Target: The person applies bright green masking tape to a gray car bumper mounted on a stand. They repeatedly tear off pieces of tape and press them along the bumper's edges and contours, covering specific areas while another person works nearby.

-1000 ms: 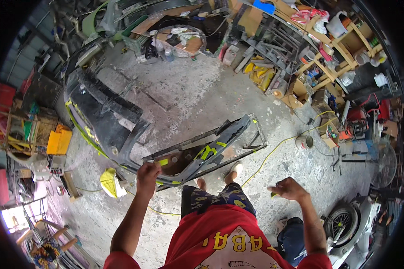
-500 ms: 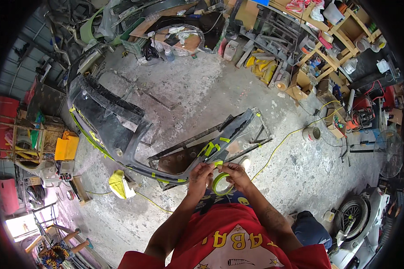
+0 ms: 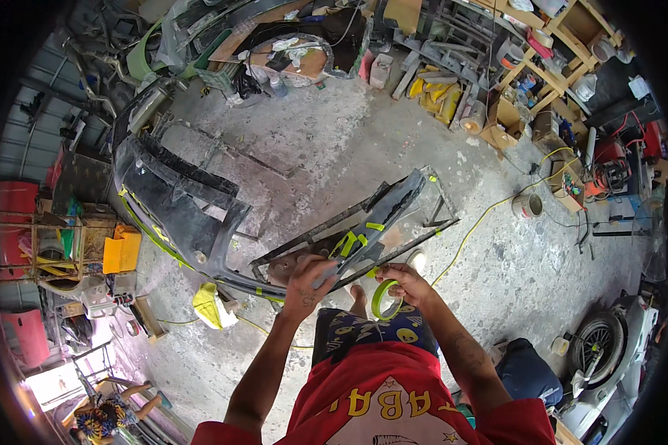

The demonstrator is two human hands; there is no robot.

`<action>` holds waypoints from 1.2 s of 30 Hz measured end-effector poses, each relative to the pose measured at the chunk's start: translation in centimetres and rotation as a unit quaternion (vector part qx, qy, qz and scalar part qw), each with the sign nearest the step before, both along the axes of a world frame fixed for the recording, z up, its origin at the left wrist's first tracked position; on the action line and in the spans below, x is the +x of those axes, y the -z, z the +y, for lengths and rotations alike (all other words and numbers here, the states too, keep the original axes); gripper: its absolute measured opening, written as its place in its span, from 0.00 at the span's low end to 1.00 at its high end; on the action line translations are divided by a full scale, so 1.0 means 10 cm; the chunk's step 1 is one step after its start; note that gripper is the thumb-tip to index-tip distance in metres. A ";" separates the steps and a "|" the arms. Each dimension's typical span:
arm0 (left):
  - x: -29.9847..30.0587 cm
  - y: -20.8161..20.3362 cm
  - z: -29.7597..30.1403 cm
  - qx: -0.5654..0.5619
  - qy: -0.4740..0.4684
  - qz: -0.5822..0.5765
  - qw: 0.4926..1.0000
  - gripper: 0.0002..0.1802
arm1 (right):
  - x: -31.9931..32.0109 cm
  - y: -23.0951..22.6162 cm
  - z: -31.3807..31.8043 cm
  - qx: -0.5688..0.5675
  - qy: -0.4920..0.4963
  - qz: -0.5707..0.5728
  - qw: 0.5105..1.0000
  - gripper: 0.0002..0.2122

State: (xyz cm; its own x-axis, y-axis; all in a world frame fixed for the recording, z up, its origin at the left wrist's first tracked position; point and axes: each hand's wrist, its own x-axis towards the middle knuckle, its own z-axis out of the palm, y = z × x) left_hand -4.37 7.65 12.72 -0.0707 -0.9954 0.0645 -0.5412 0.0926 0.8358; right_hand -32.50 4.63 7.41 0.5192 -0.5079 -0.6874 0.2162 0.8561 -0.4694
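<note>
Containers. Cardboard box (image 3: 568, 185), at right, open, with small mixed items inside. Second carton (image 3: 503, 123), flaps up, beside the stacked lengths; contents too small to tell. Round bucket (image 3: 527, 205), alone on the floor; inside not clear. Wooden shelving (image 3: 551, 73), upper right, in open compartments; holds tubs and other small goods. Orange-yellow box (image 3: 122, 250), at left, set against a metal rack (image 3: 33, 248).

Surface and room. Concrete floor (image 3: 326, 141), grey, blotched with pale marks. Corrugated wall (image 3: 41, 111) at upper left. Bright opening at lower left, near a person (image 3: 100, 419) in patterned clothing.

Work pieces. Vehicle bumper (image 3: 193, 222), dark grey, curved, low in front of the wearer; bears yellow-green tape strips (image 3: 344, 245) on the near right arm and along the left edge. Tape roll (image 3: 376, 301), yellow-green, below the right hand (image 3: 408, 285), just short of the bumper; clamped at the upper rim between thumb and fingers. Left hand (image 3: 309, 282) over the near bumper edge, with fingers bent; impossible to tell whether gripping or merely touching.

Other things and obstructions. Yellow cable (image 3: 464, 241), strung across the floor to the right of the bumper. Yellow-and-white sack (image 3: 215, 305), left of the left forearm. Spoked wheel (image 3: 598, 345) at lower right, near a dark blue bundle (image 3: 527, 371). Part of the bumper hidden behind the left hand.
</note>
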 end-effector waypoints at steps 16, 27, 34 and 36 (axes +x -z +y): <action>-0.12 -0.04 -0.51 0.037 0.169 -0.041 0.984 0.01 | 0.26 0.34 -0.05 -0.004 -0.039 -0.028 0.999 0.12; -0.05 0.80 -1.15 -0.032 0.219 -0.150 0.964 0.04 | 0.16 0.59 -0.43 -0.368 -0.343 0.225 0.834 0.48; -0.07 1.01 -1.13 -0.027 0.228 -0.167 0.959 0.04 | 0.27 0.54 -0.82 -0.360 -0.466 0.277 0.760 0.57; -0.09 1.02 -1.11 -0.029 0.220 -0.161 0.962 0.04 | 0.31 0.64 -0.85 -0.389 -0.457 0.278 0.750 0.58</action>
